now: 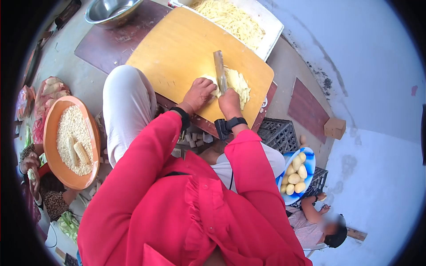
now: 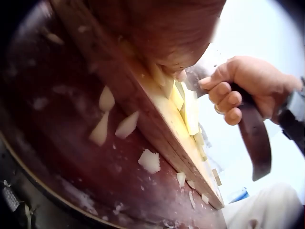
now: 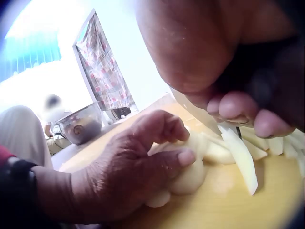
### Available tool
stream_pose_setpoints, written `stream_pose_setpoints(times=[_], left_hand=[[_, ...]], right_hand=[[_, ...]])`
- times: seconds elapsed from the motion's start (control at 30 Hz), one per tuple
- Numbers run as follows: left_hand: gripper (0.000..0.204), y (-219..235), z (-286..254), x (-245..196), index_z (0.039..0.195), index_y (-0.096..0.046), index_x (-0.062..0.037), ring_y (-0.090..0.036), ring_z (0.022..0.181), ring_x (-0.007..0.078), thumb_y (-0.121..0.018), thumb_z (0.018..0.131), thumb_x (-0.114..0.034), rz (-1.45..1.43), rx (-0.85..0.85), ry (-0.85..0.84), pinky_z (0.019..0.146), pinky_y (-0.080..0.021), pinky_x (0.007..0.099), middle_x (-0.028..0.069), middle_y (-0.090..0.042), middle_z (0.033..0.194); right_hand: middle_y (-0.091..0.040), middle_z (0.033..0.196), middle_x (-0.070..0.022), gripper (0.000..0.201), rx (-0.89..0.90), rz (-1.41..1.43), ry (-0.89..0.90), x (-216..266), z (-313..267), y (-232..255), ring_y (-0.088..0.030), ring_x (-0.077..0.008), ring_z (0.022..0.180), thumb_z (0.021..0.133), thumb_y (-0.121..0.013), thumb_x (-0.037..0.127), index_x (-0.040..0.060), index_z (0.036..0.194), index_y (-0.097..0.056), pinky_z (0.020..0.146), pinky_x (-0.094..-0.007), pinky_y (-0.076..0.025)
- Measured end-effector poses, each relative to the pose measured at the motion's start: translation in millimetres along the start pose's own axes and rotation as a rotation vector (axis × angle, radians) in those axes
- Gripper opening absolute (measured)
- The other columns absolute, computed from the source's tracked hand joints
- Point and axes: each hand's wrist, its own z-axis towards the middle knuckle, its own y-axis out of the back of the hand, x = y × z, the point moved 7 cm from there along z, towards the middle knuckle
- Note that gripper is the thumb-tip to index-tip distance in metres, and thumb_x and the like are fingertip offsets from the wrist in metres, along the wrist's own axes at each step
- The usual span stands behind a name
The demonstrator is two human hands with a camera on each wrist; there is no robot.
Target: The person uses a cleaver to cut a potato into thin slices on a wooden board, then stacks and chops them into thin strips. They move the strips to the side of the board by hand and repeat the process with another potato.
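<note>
On the large wooden cutting board [image 1: 177, 48], my left hand [image 1: 199, 95] holds a peeled, partly sliced potato [image 3: 187, 177], its thumb against the near side and its fingers bent over the top. My right hand [image 1: 230, 104] grips the dark handle [image 2: 256, 140] of a kitchen knife [image 1: 219, 66]. The broad blade stands beside the left fingertips, between the potato and a heap of cut potato strips [image 1: 239, 86]. In the right wrist view, right-hand fingers [image 3: 237, 106] hide part of the blade. Loose potato bits [image 2: 149, 161] lie on the dark red surface below the board.
Beyond the board sits a white container [image 1: 273, 29] of potato strips, with a metal bowl [image 1: 108, 13] at far left. A blue basin [image 1: 310, 162] of peeled potatoes stands right, near a black crate [image 1: 279, 133]. An orange basin [image 1: 53, 155] holds corn kernels. Other people sit at both sides.
</note>
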Motion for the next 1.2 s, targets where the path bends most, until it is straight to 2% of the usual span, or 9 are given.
stream_pose_setpoints(times=[0.1, 0.23, 0.27, 0.4, 0.6, 0.73, 0.87, 1.0, 1.2], left_hand=[[0.038, -1, 1, 3, 0.108, -0.057, -0.0126, -0.050, 0.110, 0.0315, -0.072, 0.074, -0.016, 0.017, -0.023, -0.007, 0.099, -0.039, 0.0432, 0.0083, -0.056, 0.108], [0.037, -6, -2, 4, 0.107, -0.057, -0.0134, -0.050, 0.111, 0.0305, -0.073, 0.074, -0.018, 0.029, -0.011, 0.014, 0.100, -0.038, 0.0431, 0.0077, -0.056, 0.109], [0.037, -7, 1, 2, 0.107, -0.057, -0.0132, -0.051, 0.110, 0.0306, -0.073, 0.074, -0.018, 0.018, -0.014, 0.001, 0.100, -0.038, 0.0431, 0.0078, -0.056, 0.109], [0.038, -2, -3, 2, 0.108, -0.057, -0.0127, -0.051, 0.110, 0.0310, -0.073, 0.074, -0.018, -0.003, -0.029, -0.013, 0.099, -0.039, 0.0432, 0.0081, -0.056, 0.109], [0.038, -3, -1, 0, 0.109, -0.057, -0.0123, -0.050, 0.111, 0.0311, -0.072, 0.074, -0.018, -0.001, -0.025, 0.002, 0.099, -0.039, 0.0424, 0.0081, -0.056, 0.109], [0.037, 0, 0, 2, 0.108, -0.057, -0.0123, -0.050, 0.111, 0.0312, -0.072, 0.075, -0.018, 0.006, -0.012, -0.001, 0.099, -0.039, 0.0425, 0.0081, -0.056, 0.109], [0.037, -1, -1, 0, 0.109, -0.056, -0.0124, -0.050, 0.112, 0.0309, -0.072, 0.075, -0.018, 0.013, -0.009, -0.010, 0.099, -0.039, 0.0426, 0.0082, -0.056, 0.109], [0.038, -4, -3, -1, 0.109, -0.056, -0.0121, -0.050, 0.112, 0.0312, -0.072, 0.075, -0.018, 0.024, -0.019, -0.006, 0.100, -0.038, 0.0423, 0.0087, -0.056, 0.110], [0.038, 2, 0, -1, 0.109, -0.057, -0.0113, -0.050, 0.112, 0.0316, -0.072, 0.076, -0.019, -0.001, -0.013, -0.004, 0.100, -0.038, 0.0422, 0.0089, -0.056, 0.110]], right_hand=[[-0.065, 0.093, -0.0327, 0.020, -0.041, 0.007, 0.000, -14, -11, 14, -0.064, -0.0477, 0.093, 0.084, -0.056, 0.009, -0.0069, 0.096, -0.061, 0.083, -0.0517, -0.051], [-0.066, 0.091, -0.0327, 0.021, 0.060, -0.127, 0.033, -5, -37, 34, -0.064, -0.0477, 0.093, 0.086, -0.053, 0.010, -0.0062, 0.095, -0.062, 0.084, -0.0520, -0.051], [-0.064, 0.091, -0.0345, 0.021, 0.063, -0.117, 0.009, -2, -41, 36, -0.064, -0.0480, 0.092, 0.082, -0.056, 0.008, -0.0088, 0.093, -0.062, 0.083, -0.0513, -0.051], [-0.064, 0.091, -0.0350, 0.023, 0.072, -0.143, 0.036, 0, -46, 22, -0.064, -0.0491, 0.092, 0.082, -0.056, 0.009, -0.0098, 0.092, -0.063, 0.083, -0.0525, -0.051], [-0.066, 0.092, -0.0329, 0.021, 0.214, -0.162, 0.009, 2, -26, 6, -0.065, -0.0474, 0.091, 0.085, -0.056, 0.009, -0.0080, 0.094, -0.064, 0.081, -0.0514, -0.053], [-0.066, 0.094, -0.0326, 0.020, 0.075, -0.076, -0.012, 7, -6, -6, -0.065, -0.0468, 0.094, 0.081, -0.061, 0.007, -0.0073, 0.094, -0.064, 0.082, -0.0506, -0.053], [-0.064, 0.091, -0.0353, 0.022, -0.081, 0.101, 0.033, -9, -1, 5, -0.064, -0.0485, 0.092, 0.081, -0.056, 0.006, -0.0102, 0.093, -0.064, 0.083, -0.0499, -0.051], [-0.065, 0.092, -0.0336, 0.019, 0.029, -0.065, 0.025, -8, -25, 27, -0.065, -0.0468, 0.092, 0.083, -0.054, 0.006, -0.0071, 0.092, -0.064, 0.084, -0.0516, -0.052], [-0.064, 0.093, -0.0346, 0.022, 0.147, -0.165, 0.072, 1, -35, 21, -0.065, -0.0472, 0.092, 0.083, -0.054, 0.008, -0.0082, 0.093, -0.066, 0.082, -0.0509, -0.052]])
